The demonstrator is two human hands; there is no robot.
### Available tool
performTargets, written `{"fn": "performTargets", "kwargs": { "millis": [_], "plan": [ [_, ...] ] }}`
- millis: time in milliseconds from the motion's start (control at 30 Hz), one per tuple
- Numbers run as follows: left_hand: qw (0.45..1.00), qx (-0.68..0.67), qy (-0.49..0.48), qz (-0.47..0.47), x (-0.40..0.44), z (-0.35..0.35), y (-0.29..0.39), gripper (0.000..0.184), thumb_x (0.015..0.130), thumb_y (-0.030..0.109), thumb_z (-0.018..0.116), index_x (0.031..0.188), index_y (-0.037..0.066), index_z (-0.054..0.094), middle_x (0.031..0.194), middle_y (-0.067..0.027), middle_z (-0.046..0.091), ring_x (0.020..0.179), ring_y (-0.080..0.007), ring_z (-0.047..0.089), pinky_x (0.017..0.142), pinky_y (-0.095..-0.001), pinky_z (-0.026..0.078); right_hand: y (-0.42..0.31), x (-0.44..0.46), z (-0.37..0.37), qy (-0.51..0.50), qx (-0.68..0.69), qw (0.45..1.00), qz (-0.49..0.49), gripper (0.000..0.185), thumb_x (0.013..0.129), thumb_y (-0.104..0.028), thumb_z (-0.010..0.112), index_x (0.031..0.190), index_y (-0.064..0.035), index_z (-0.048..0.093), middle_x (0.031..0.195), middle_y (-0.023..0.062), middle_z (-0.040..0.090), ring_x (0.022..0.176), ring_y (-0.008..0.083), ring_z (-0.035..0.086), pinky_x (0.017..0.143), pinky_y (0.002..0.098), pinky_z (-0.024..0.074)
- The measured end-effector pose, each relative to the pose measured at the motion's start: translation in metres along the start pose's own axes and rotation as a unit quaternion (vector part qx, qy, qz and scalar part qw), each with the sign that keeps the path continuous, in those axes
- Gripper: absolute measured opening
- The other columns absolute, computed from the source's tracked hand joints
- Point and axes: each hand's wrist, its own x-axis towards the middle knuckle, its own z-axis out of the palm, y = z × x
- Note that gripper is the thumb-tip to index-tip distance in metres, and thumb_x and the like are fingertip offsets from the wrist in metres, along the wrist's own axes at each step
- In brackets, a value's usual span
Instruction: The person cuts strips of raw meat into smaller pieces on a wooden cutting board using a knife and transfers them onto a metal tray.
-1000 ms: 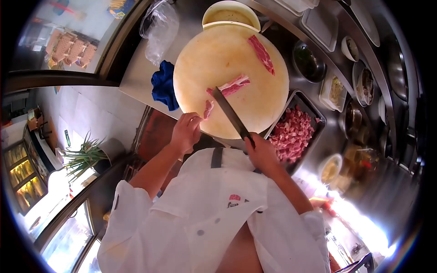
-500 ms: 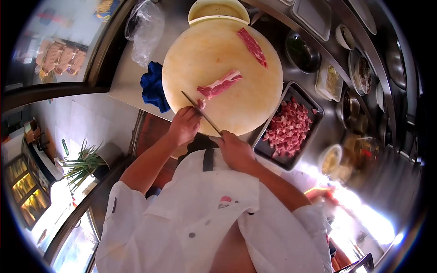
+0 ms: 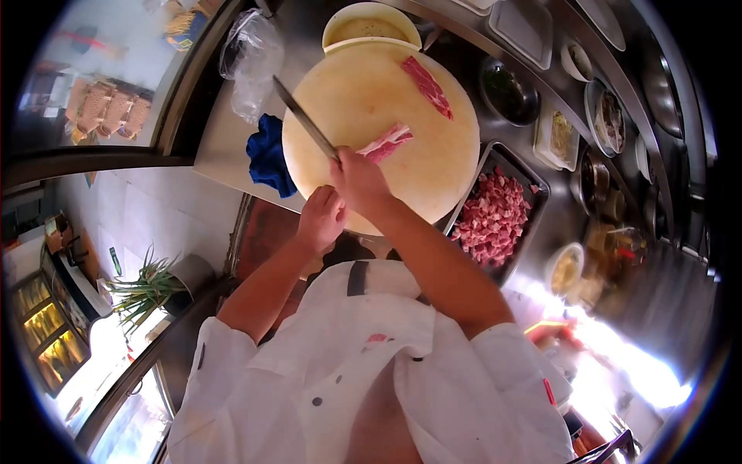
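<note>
A round pale cutting board (image 3: pixel 417 174) lies in front of me. My right hand (image 3: pixel 359 179) grips a knife (image 3: pixel 305 120) over the board's left part, its blade pointing up and to the left. Partly behind that hand is a strip of raw meat (image 3: pixel 389 142). My left hand (image 3: pixel 322 215) is closed at the board's lower left edge, just beside my right wrist; what its fingers hold, if anything, is hidden. Another red strip of meat (image 3: pixel 427 87) lies at the board's upper right. Right of the board, a dark tray (image 3: pixel 506 272) holds a pile of cut meat (image 3: pixel 492 218).
A blue cloth (image 3: pixel 270 156) and a clear plastic bag (image 3: pixel 253 66) lie left of the board. A pale container (image 3: pixel 371 28) touches its far edge. Bowls and dishes, including a dark bowl (image 3: pixel 508 91), stand on the right. A potted plant (image 3: pixel 147 286) is at the left.
My right hand has moved up and left with the knife, whose blade has swung up over the board's left part. The small meat piece near my left hand is now out of sight.
</note>
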Motion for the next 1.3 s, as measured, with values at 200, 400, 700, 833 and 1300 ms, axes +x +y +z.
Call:
{"fn": "performTargets", "kwargs": {
  "millis": [200, 400, 700, 833, 1300],
  "plan": [
    [0.973, -0.118, 0.118, -0.159, 0.022, -0.013, -0.008, 0.026, 0.089, -0.006, 0.07, 0.108, 0.003, 0.057, 0.103, -0.0141, 0.058, 0.081, -0.0265, 0.064, 0.069, -0.0356, 0.055, 0.006, -0.064, -0.071, 0.088, 0.083, 0.992, 0.036, 0.021, 0.104, -0.019, 0.065, 0.12, -0.0041, 0.067, 0.088, 0.0242, 0.071, 0.077, 0.0436, 0.071, 0.067, 0.0489, 0.056],
    [0.999, -0.009, -0.006, -0.045, 0.079, -0.012, -0.051, 0.036, 0.086, 0.004, 0.077, 0.119, 0.003, 0.063, 0.117, -0.0176, 0.06, 0.094, -0.0334, 0.068, 0.084, -0.0384, 0.059, 0.035, -0.153, -0.113, 0.126, 0.053, 0.976, 0.17, 0.027, 0.106, -0.023, 0.064, 0.121, 0.0001, 0.066, 0.076, 0.0204, 0.068, 0.068, 0.0336, 0.071, 0.063, 0.0435, 0.0549],
    [0.97, -0.184, 0.013, -0.156, 0.129, -0.045, 0.048, 0.013, 0.091, -0.002, 0.074, 0.097, 0.003, 0.063, 0.088, -0.009, 0.067, 0.073, -0.016, 0.066, 0.067, -0.0297, 0.054, 0.11, -0.301, -0.154, 0.27, 0.094, 0.9, 0.33, 0.027, 0.108, -0.026, 0.064, 0.108, 0.0003, 0.065, 0.07, 0.0096, 0.062, 0.059, 0.0169, 0.057, 0.056, 0.0366, 0.0469],
    [0.944, -0.312, 0.111, 0.002, 0.156, 0.014, 0.189, 0.02, 0.091, -0.007, 0.069, 0.108, 0.002, 0.065, 0.108, -0.0139, 0.069, 0.084, -0.0195, 0.072, 0.073, -0.0292, 0.057, 0.161, -0.36, -0.183, 0.361, 0.093, 0.854, 0.364, 0.028, 0.109, -0.027, 0.062, 0.096, -0.0027, 0.059, 0.064, 0.0041, 0.056, 0.052, 0.013, 0.052, 0.048, 0.0336, 0.0409],
    [0.985, 0.174, 0.019, 0.002, 0.1, 0.065, 0.079, 0.028, 0.091, 0.013, 0.074, 0.119, 0.005, 0.072, 0.113, -0.0205, 0.073, 0.112, -0.0408, 0.068, 0.101, -0.0488, 0.053, 0.203, -0.421, -0.239, 0.28, 0.521, 0.728, 0.348, 0.021, 0.112, -0.029, 0.061, 0.103, -0.0107, 0.055, 0.072, -0.0004, 0.051, 0.053, 0.0103, 0.049, 0.046, 0.0289, 0.0412]
  ]
}}
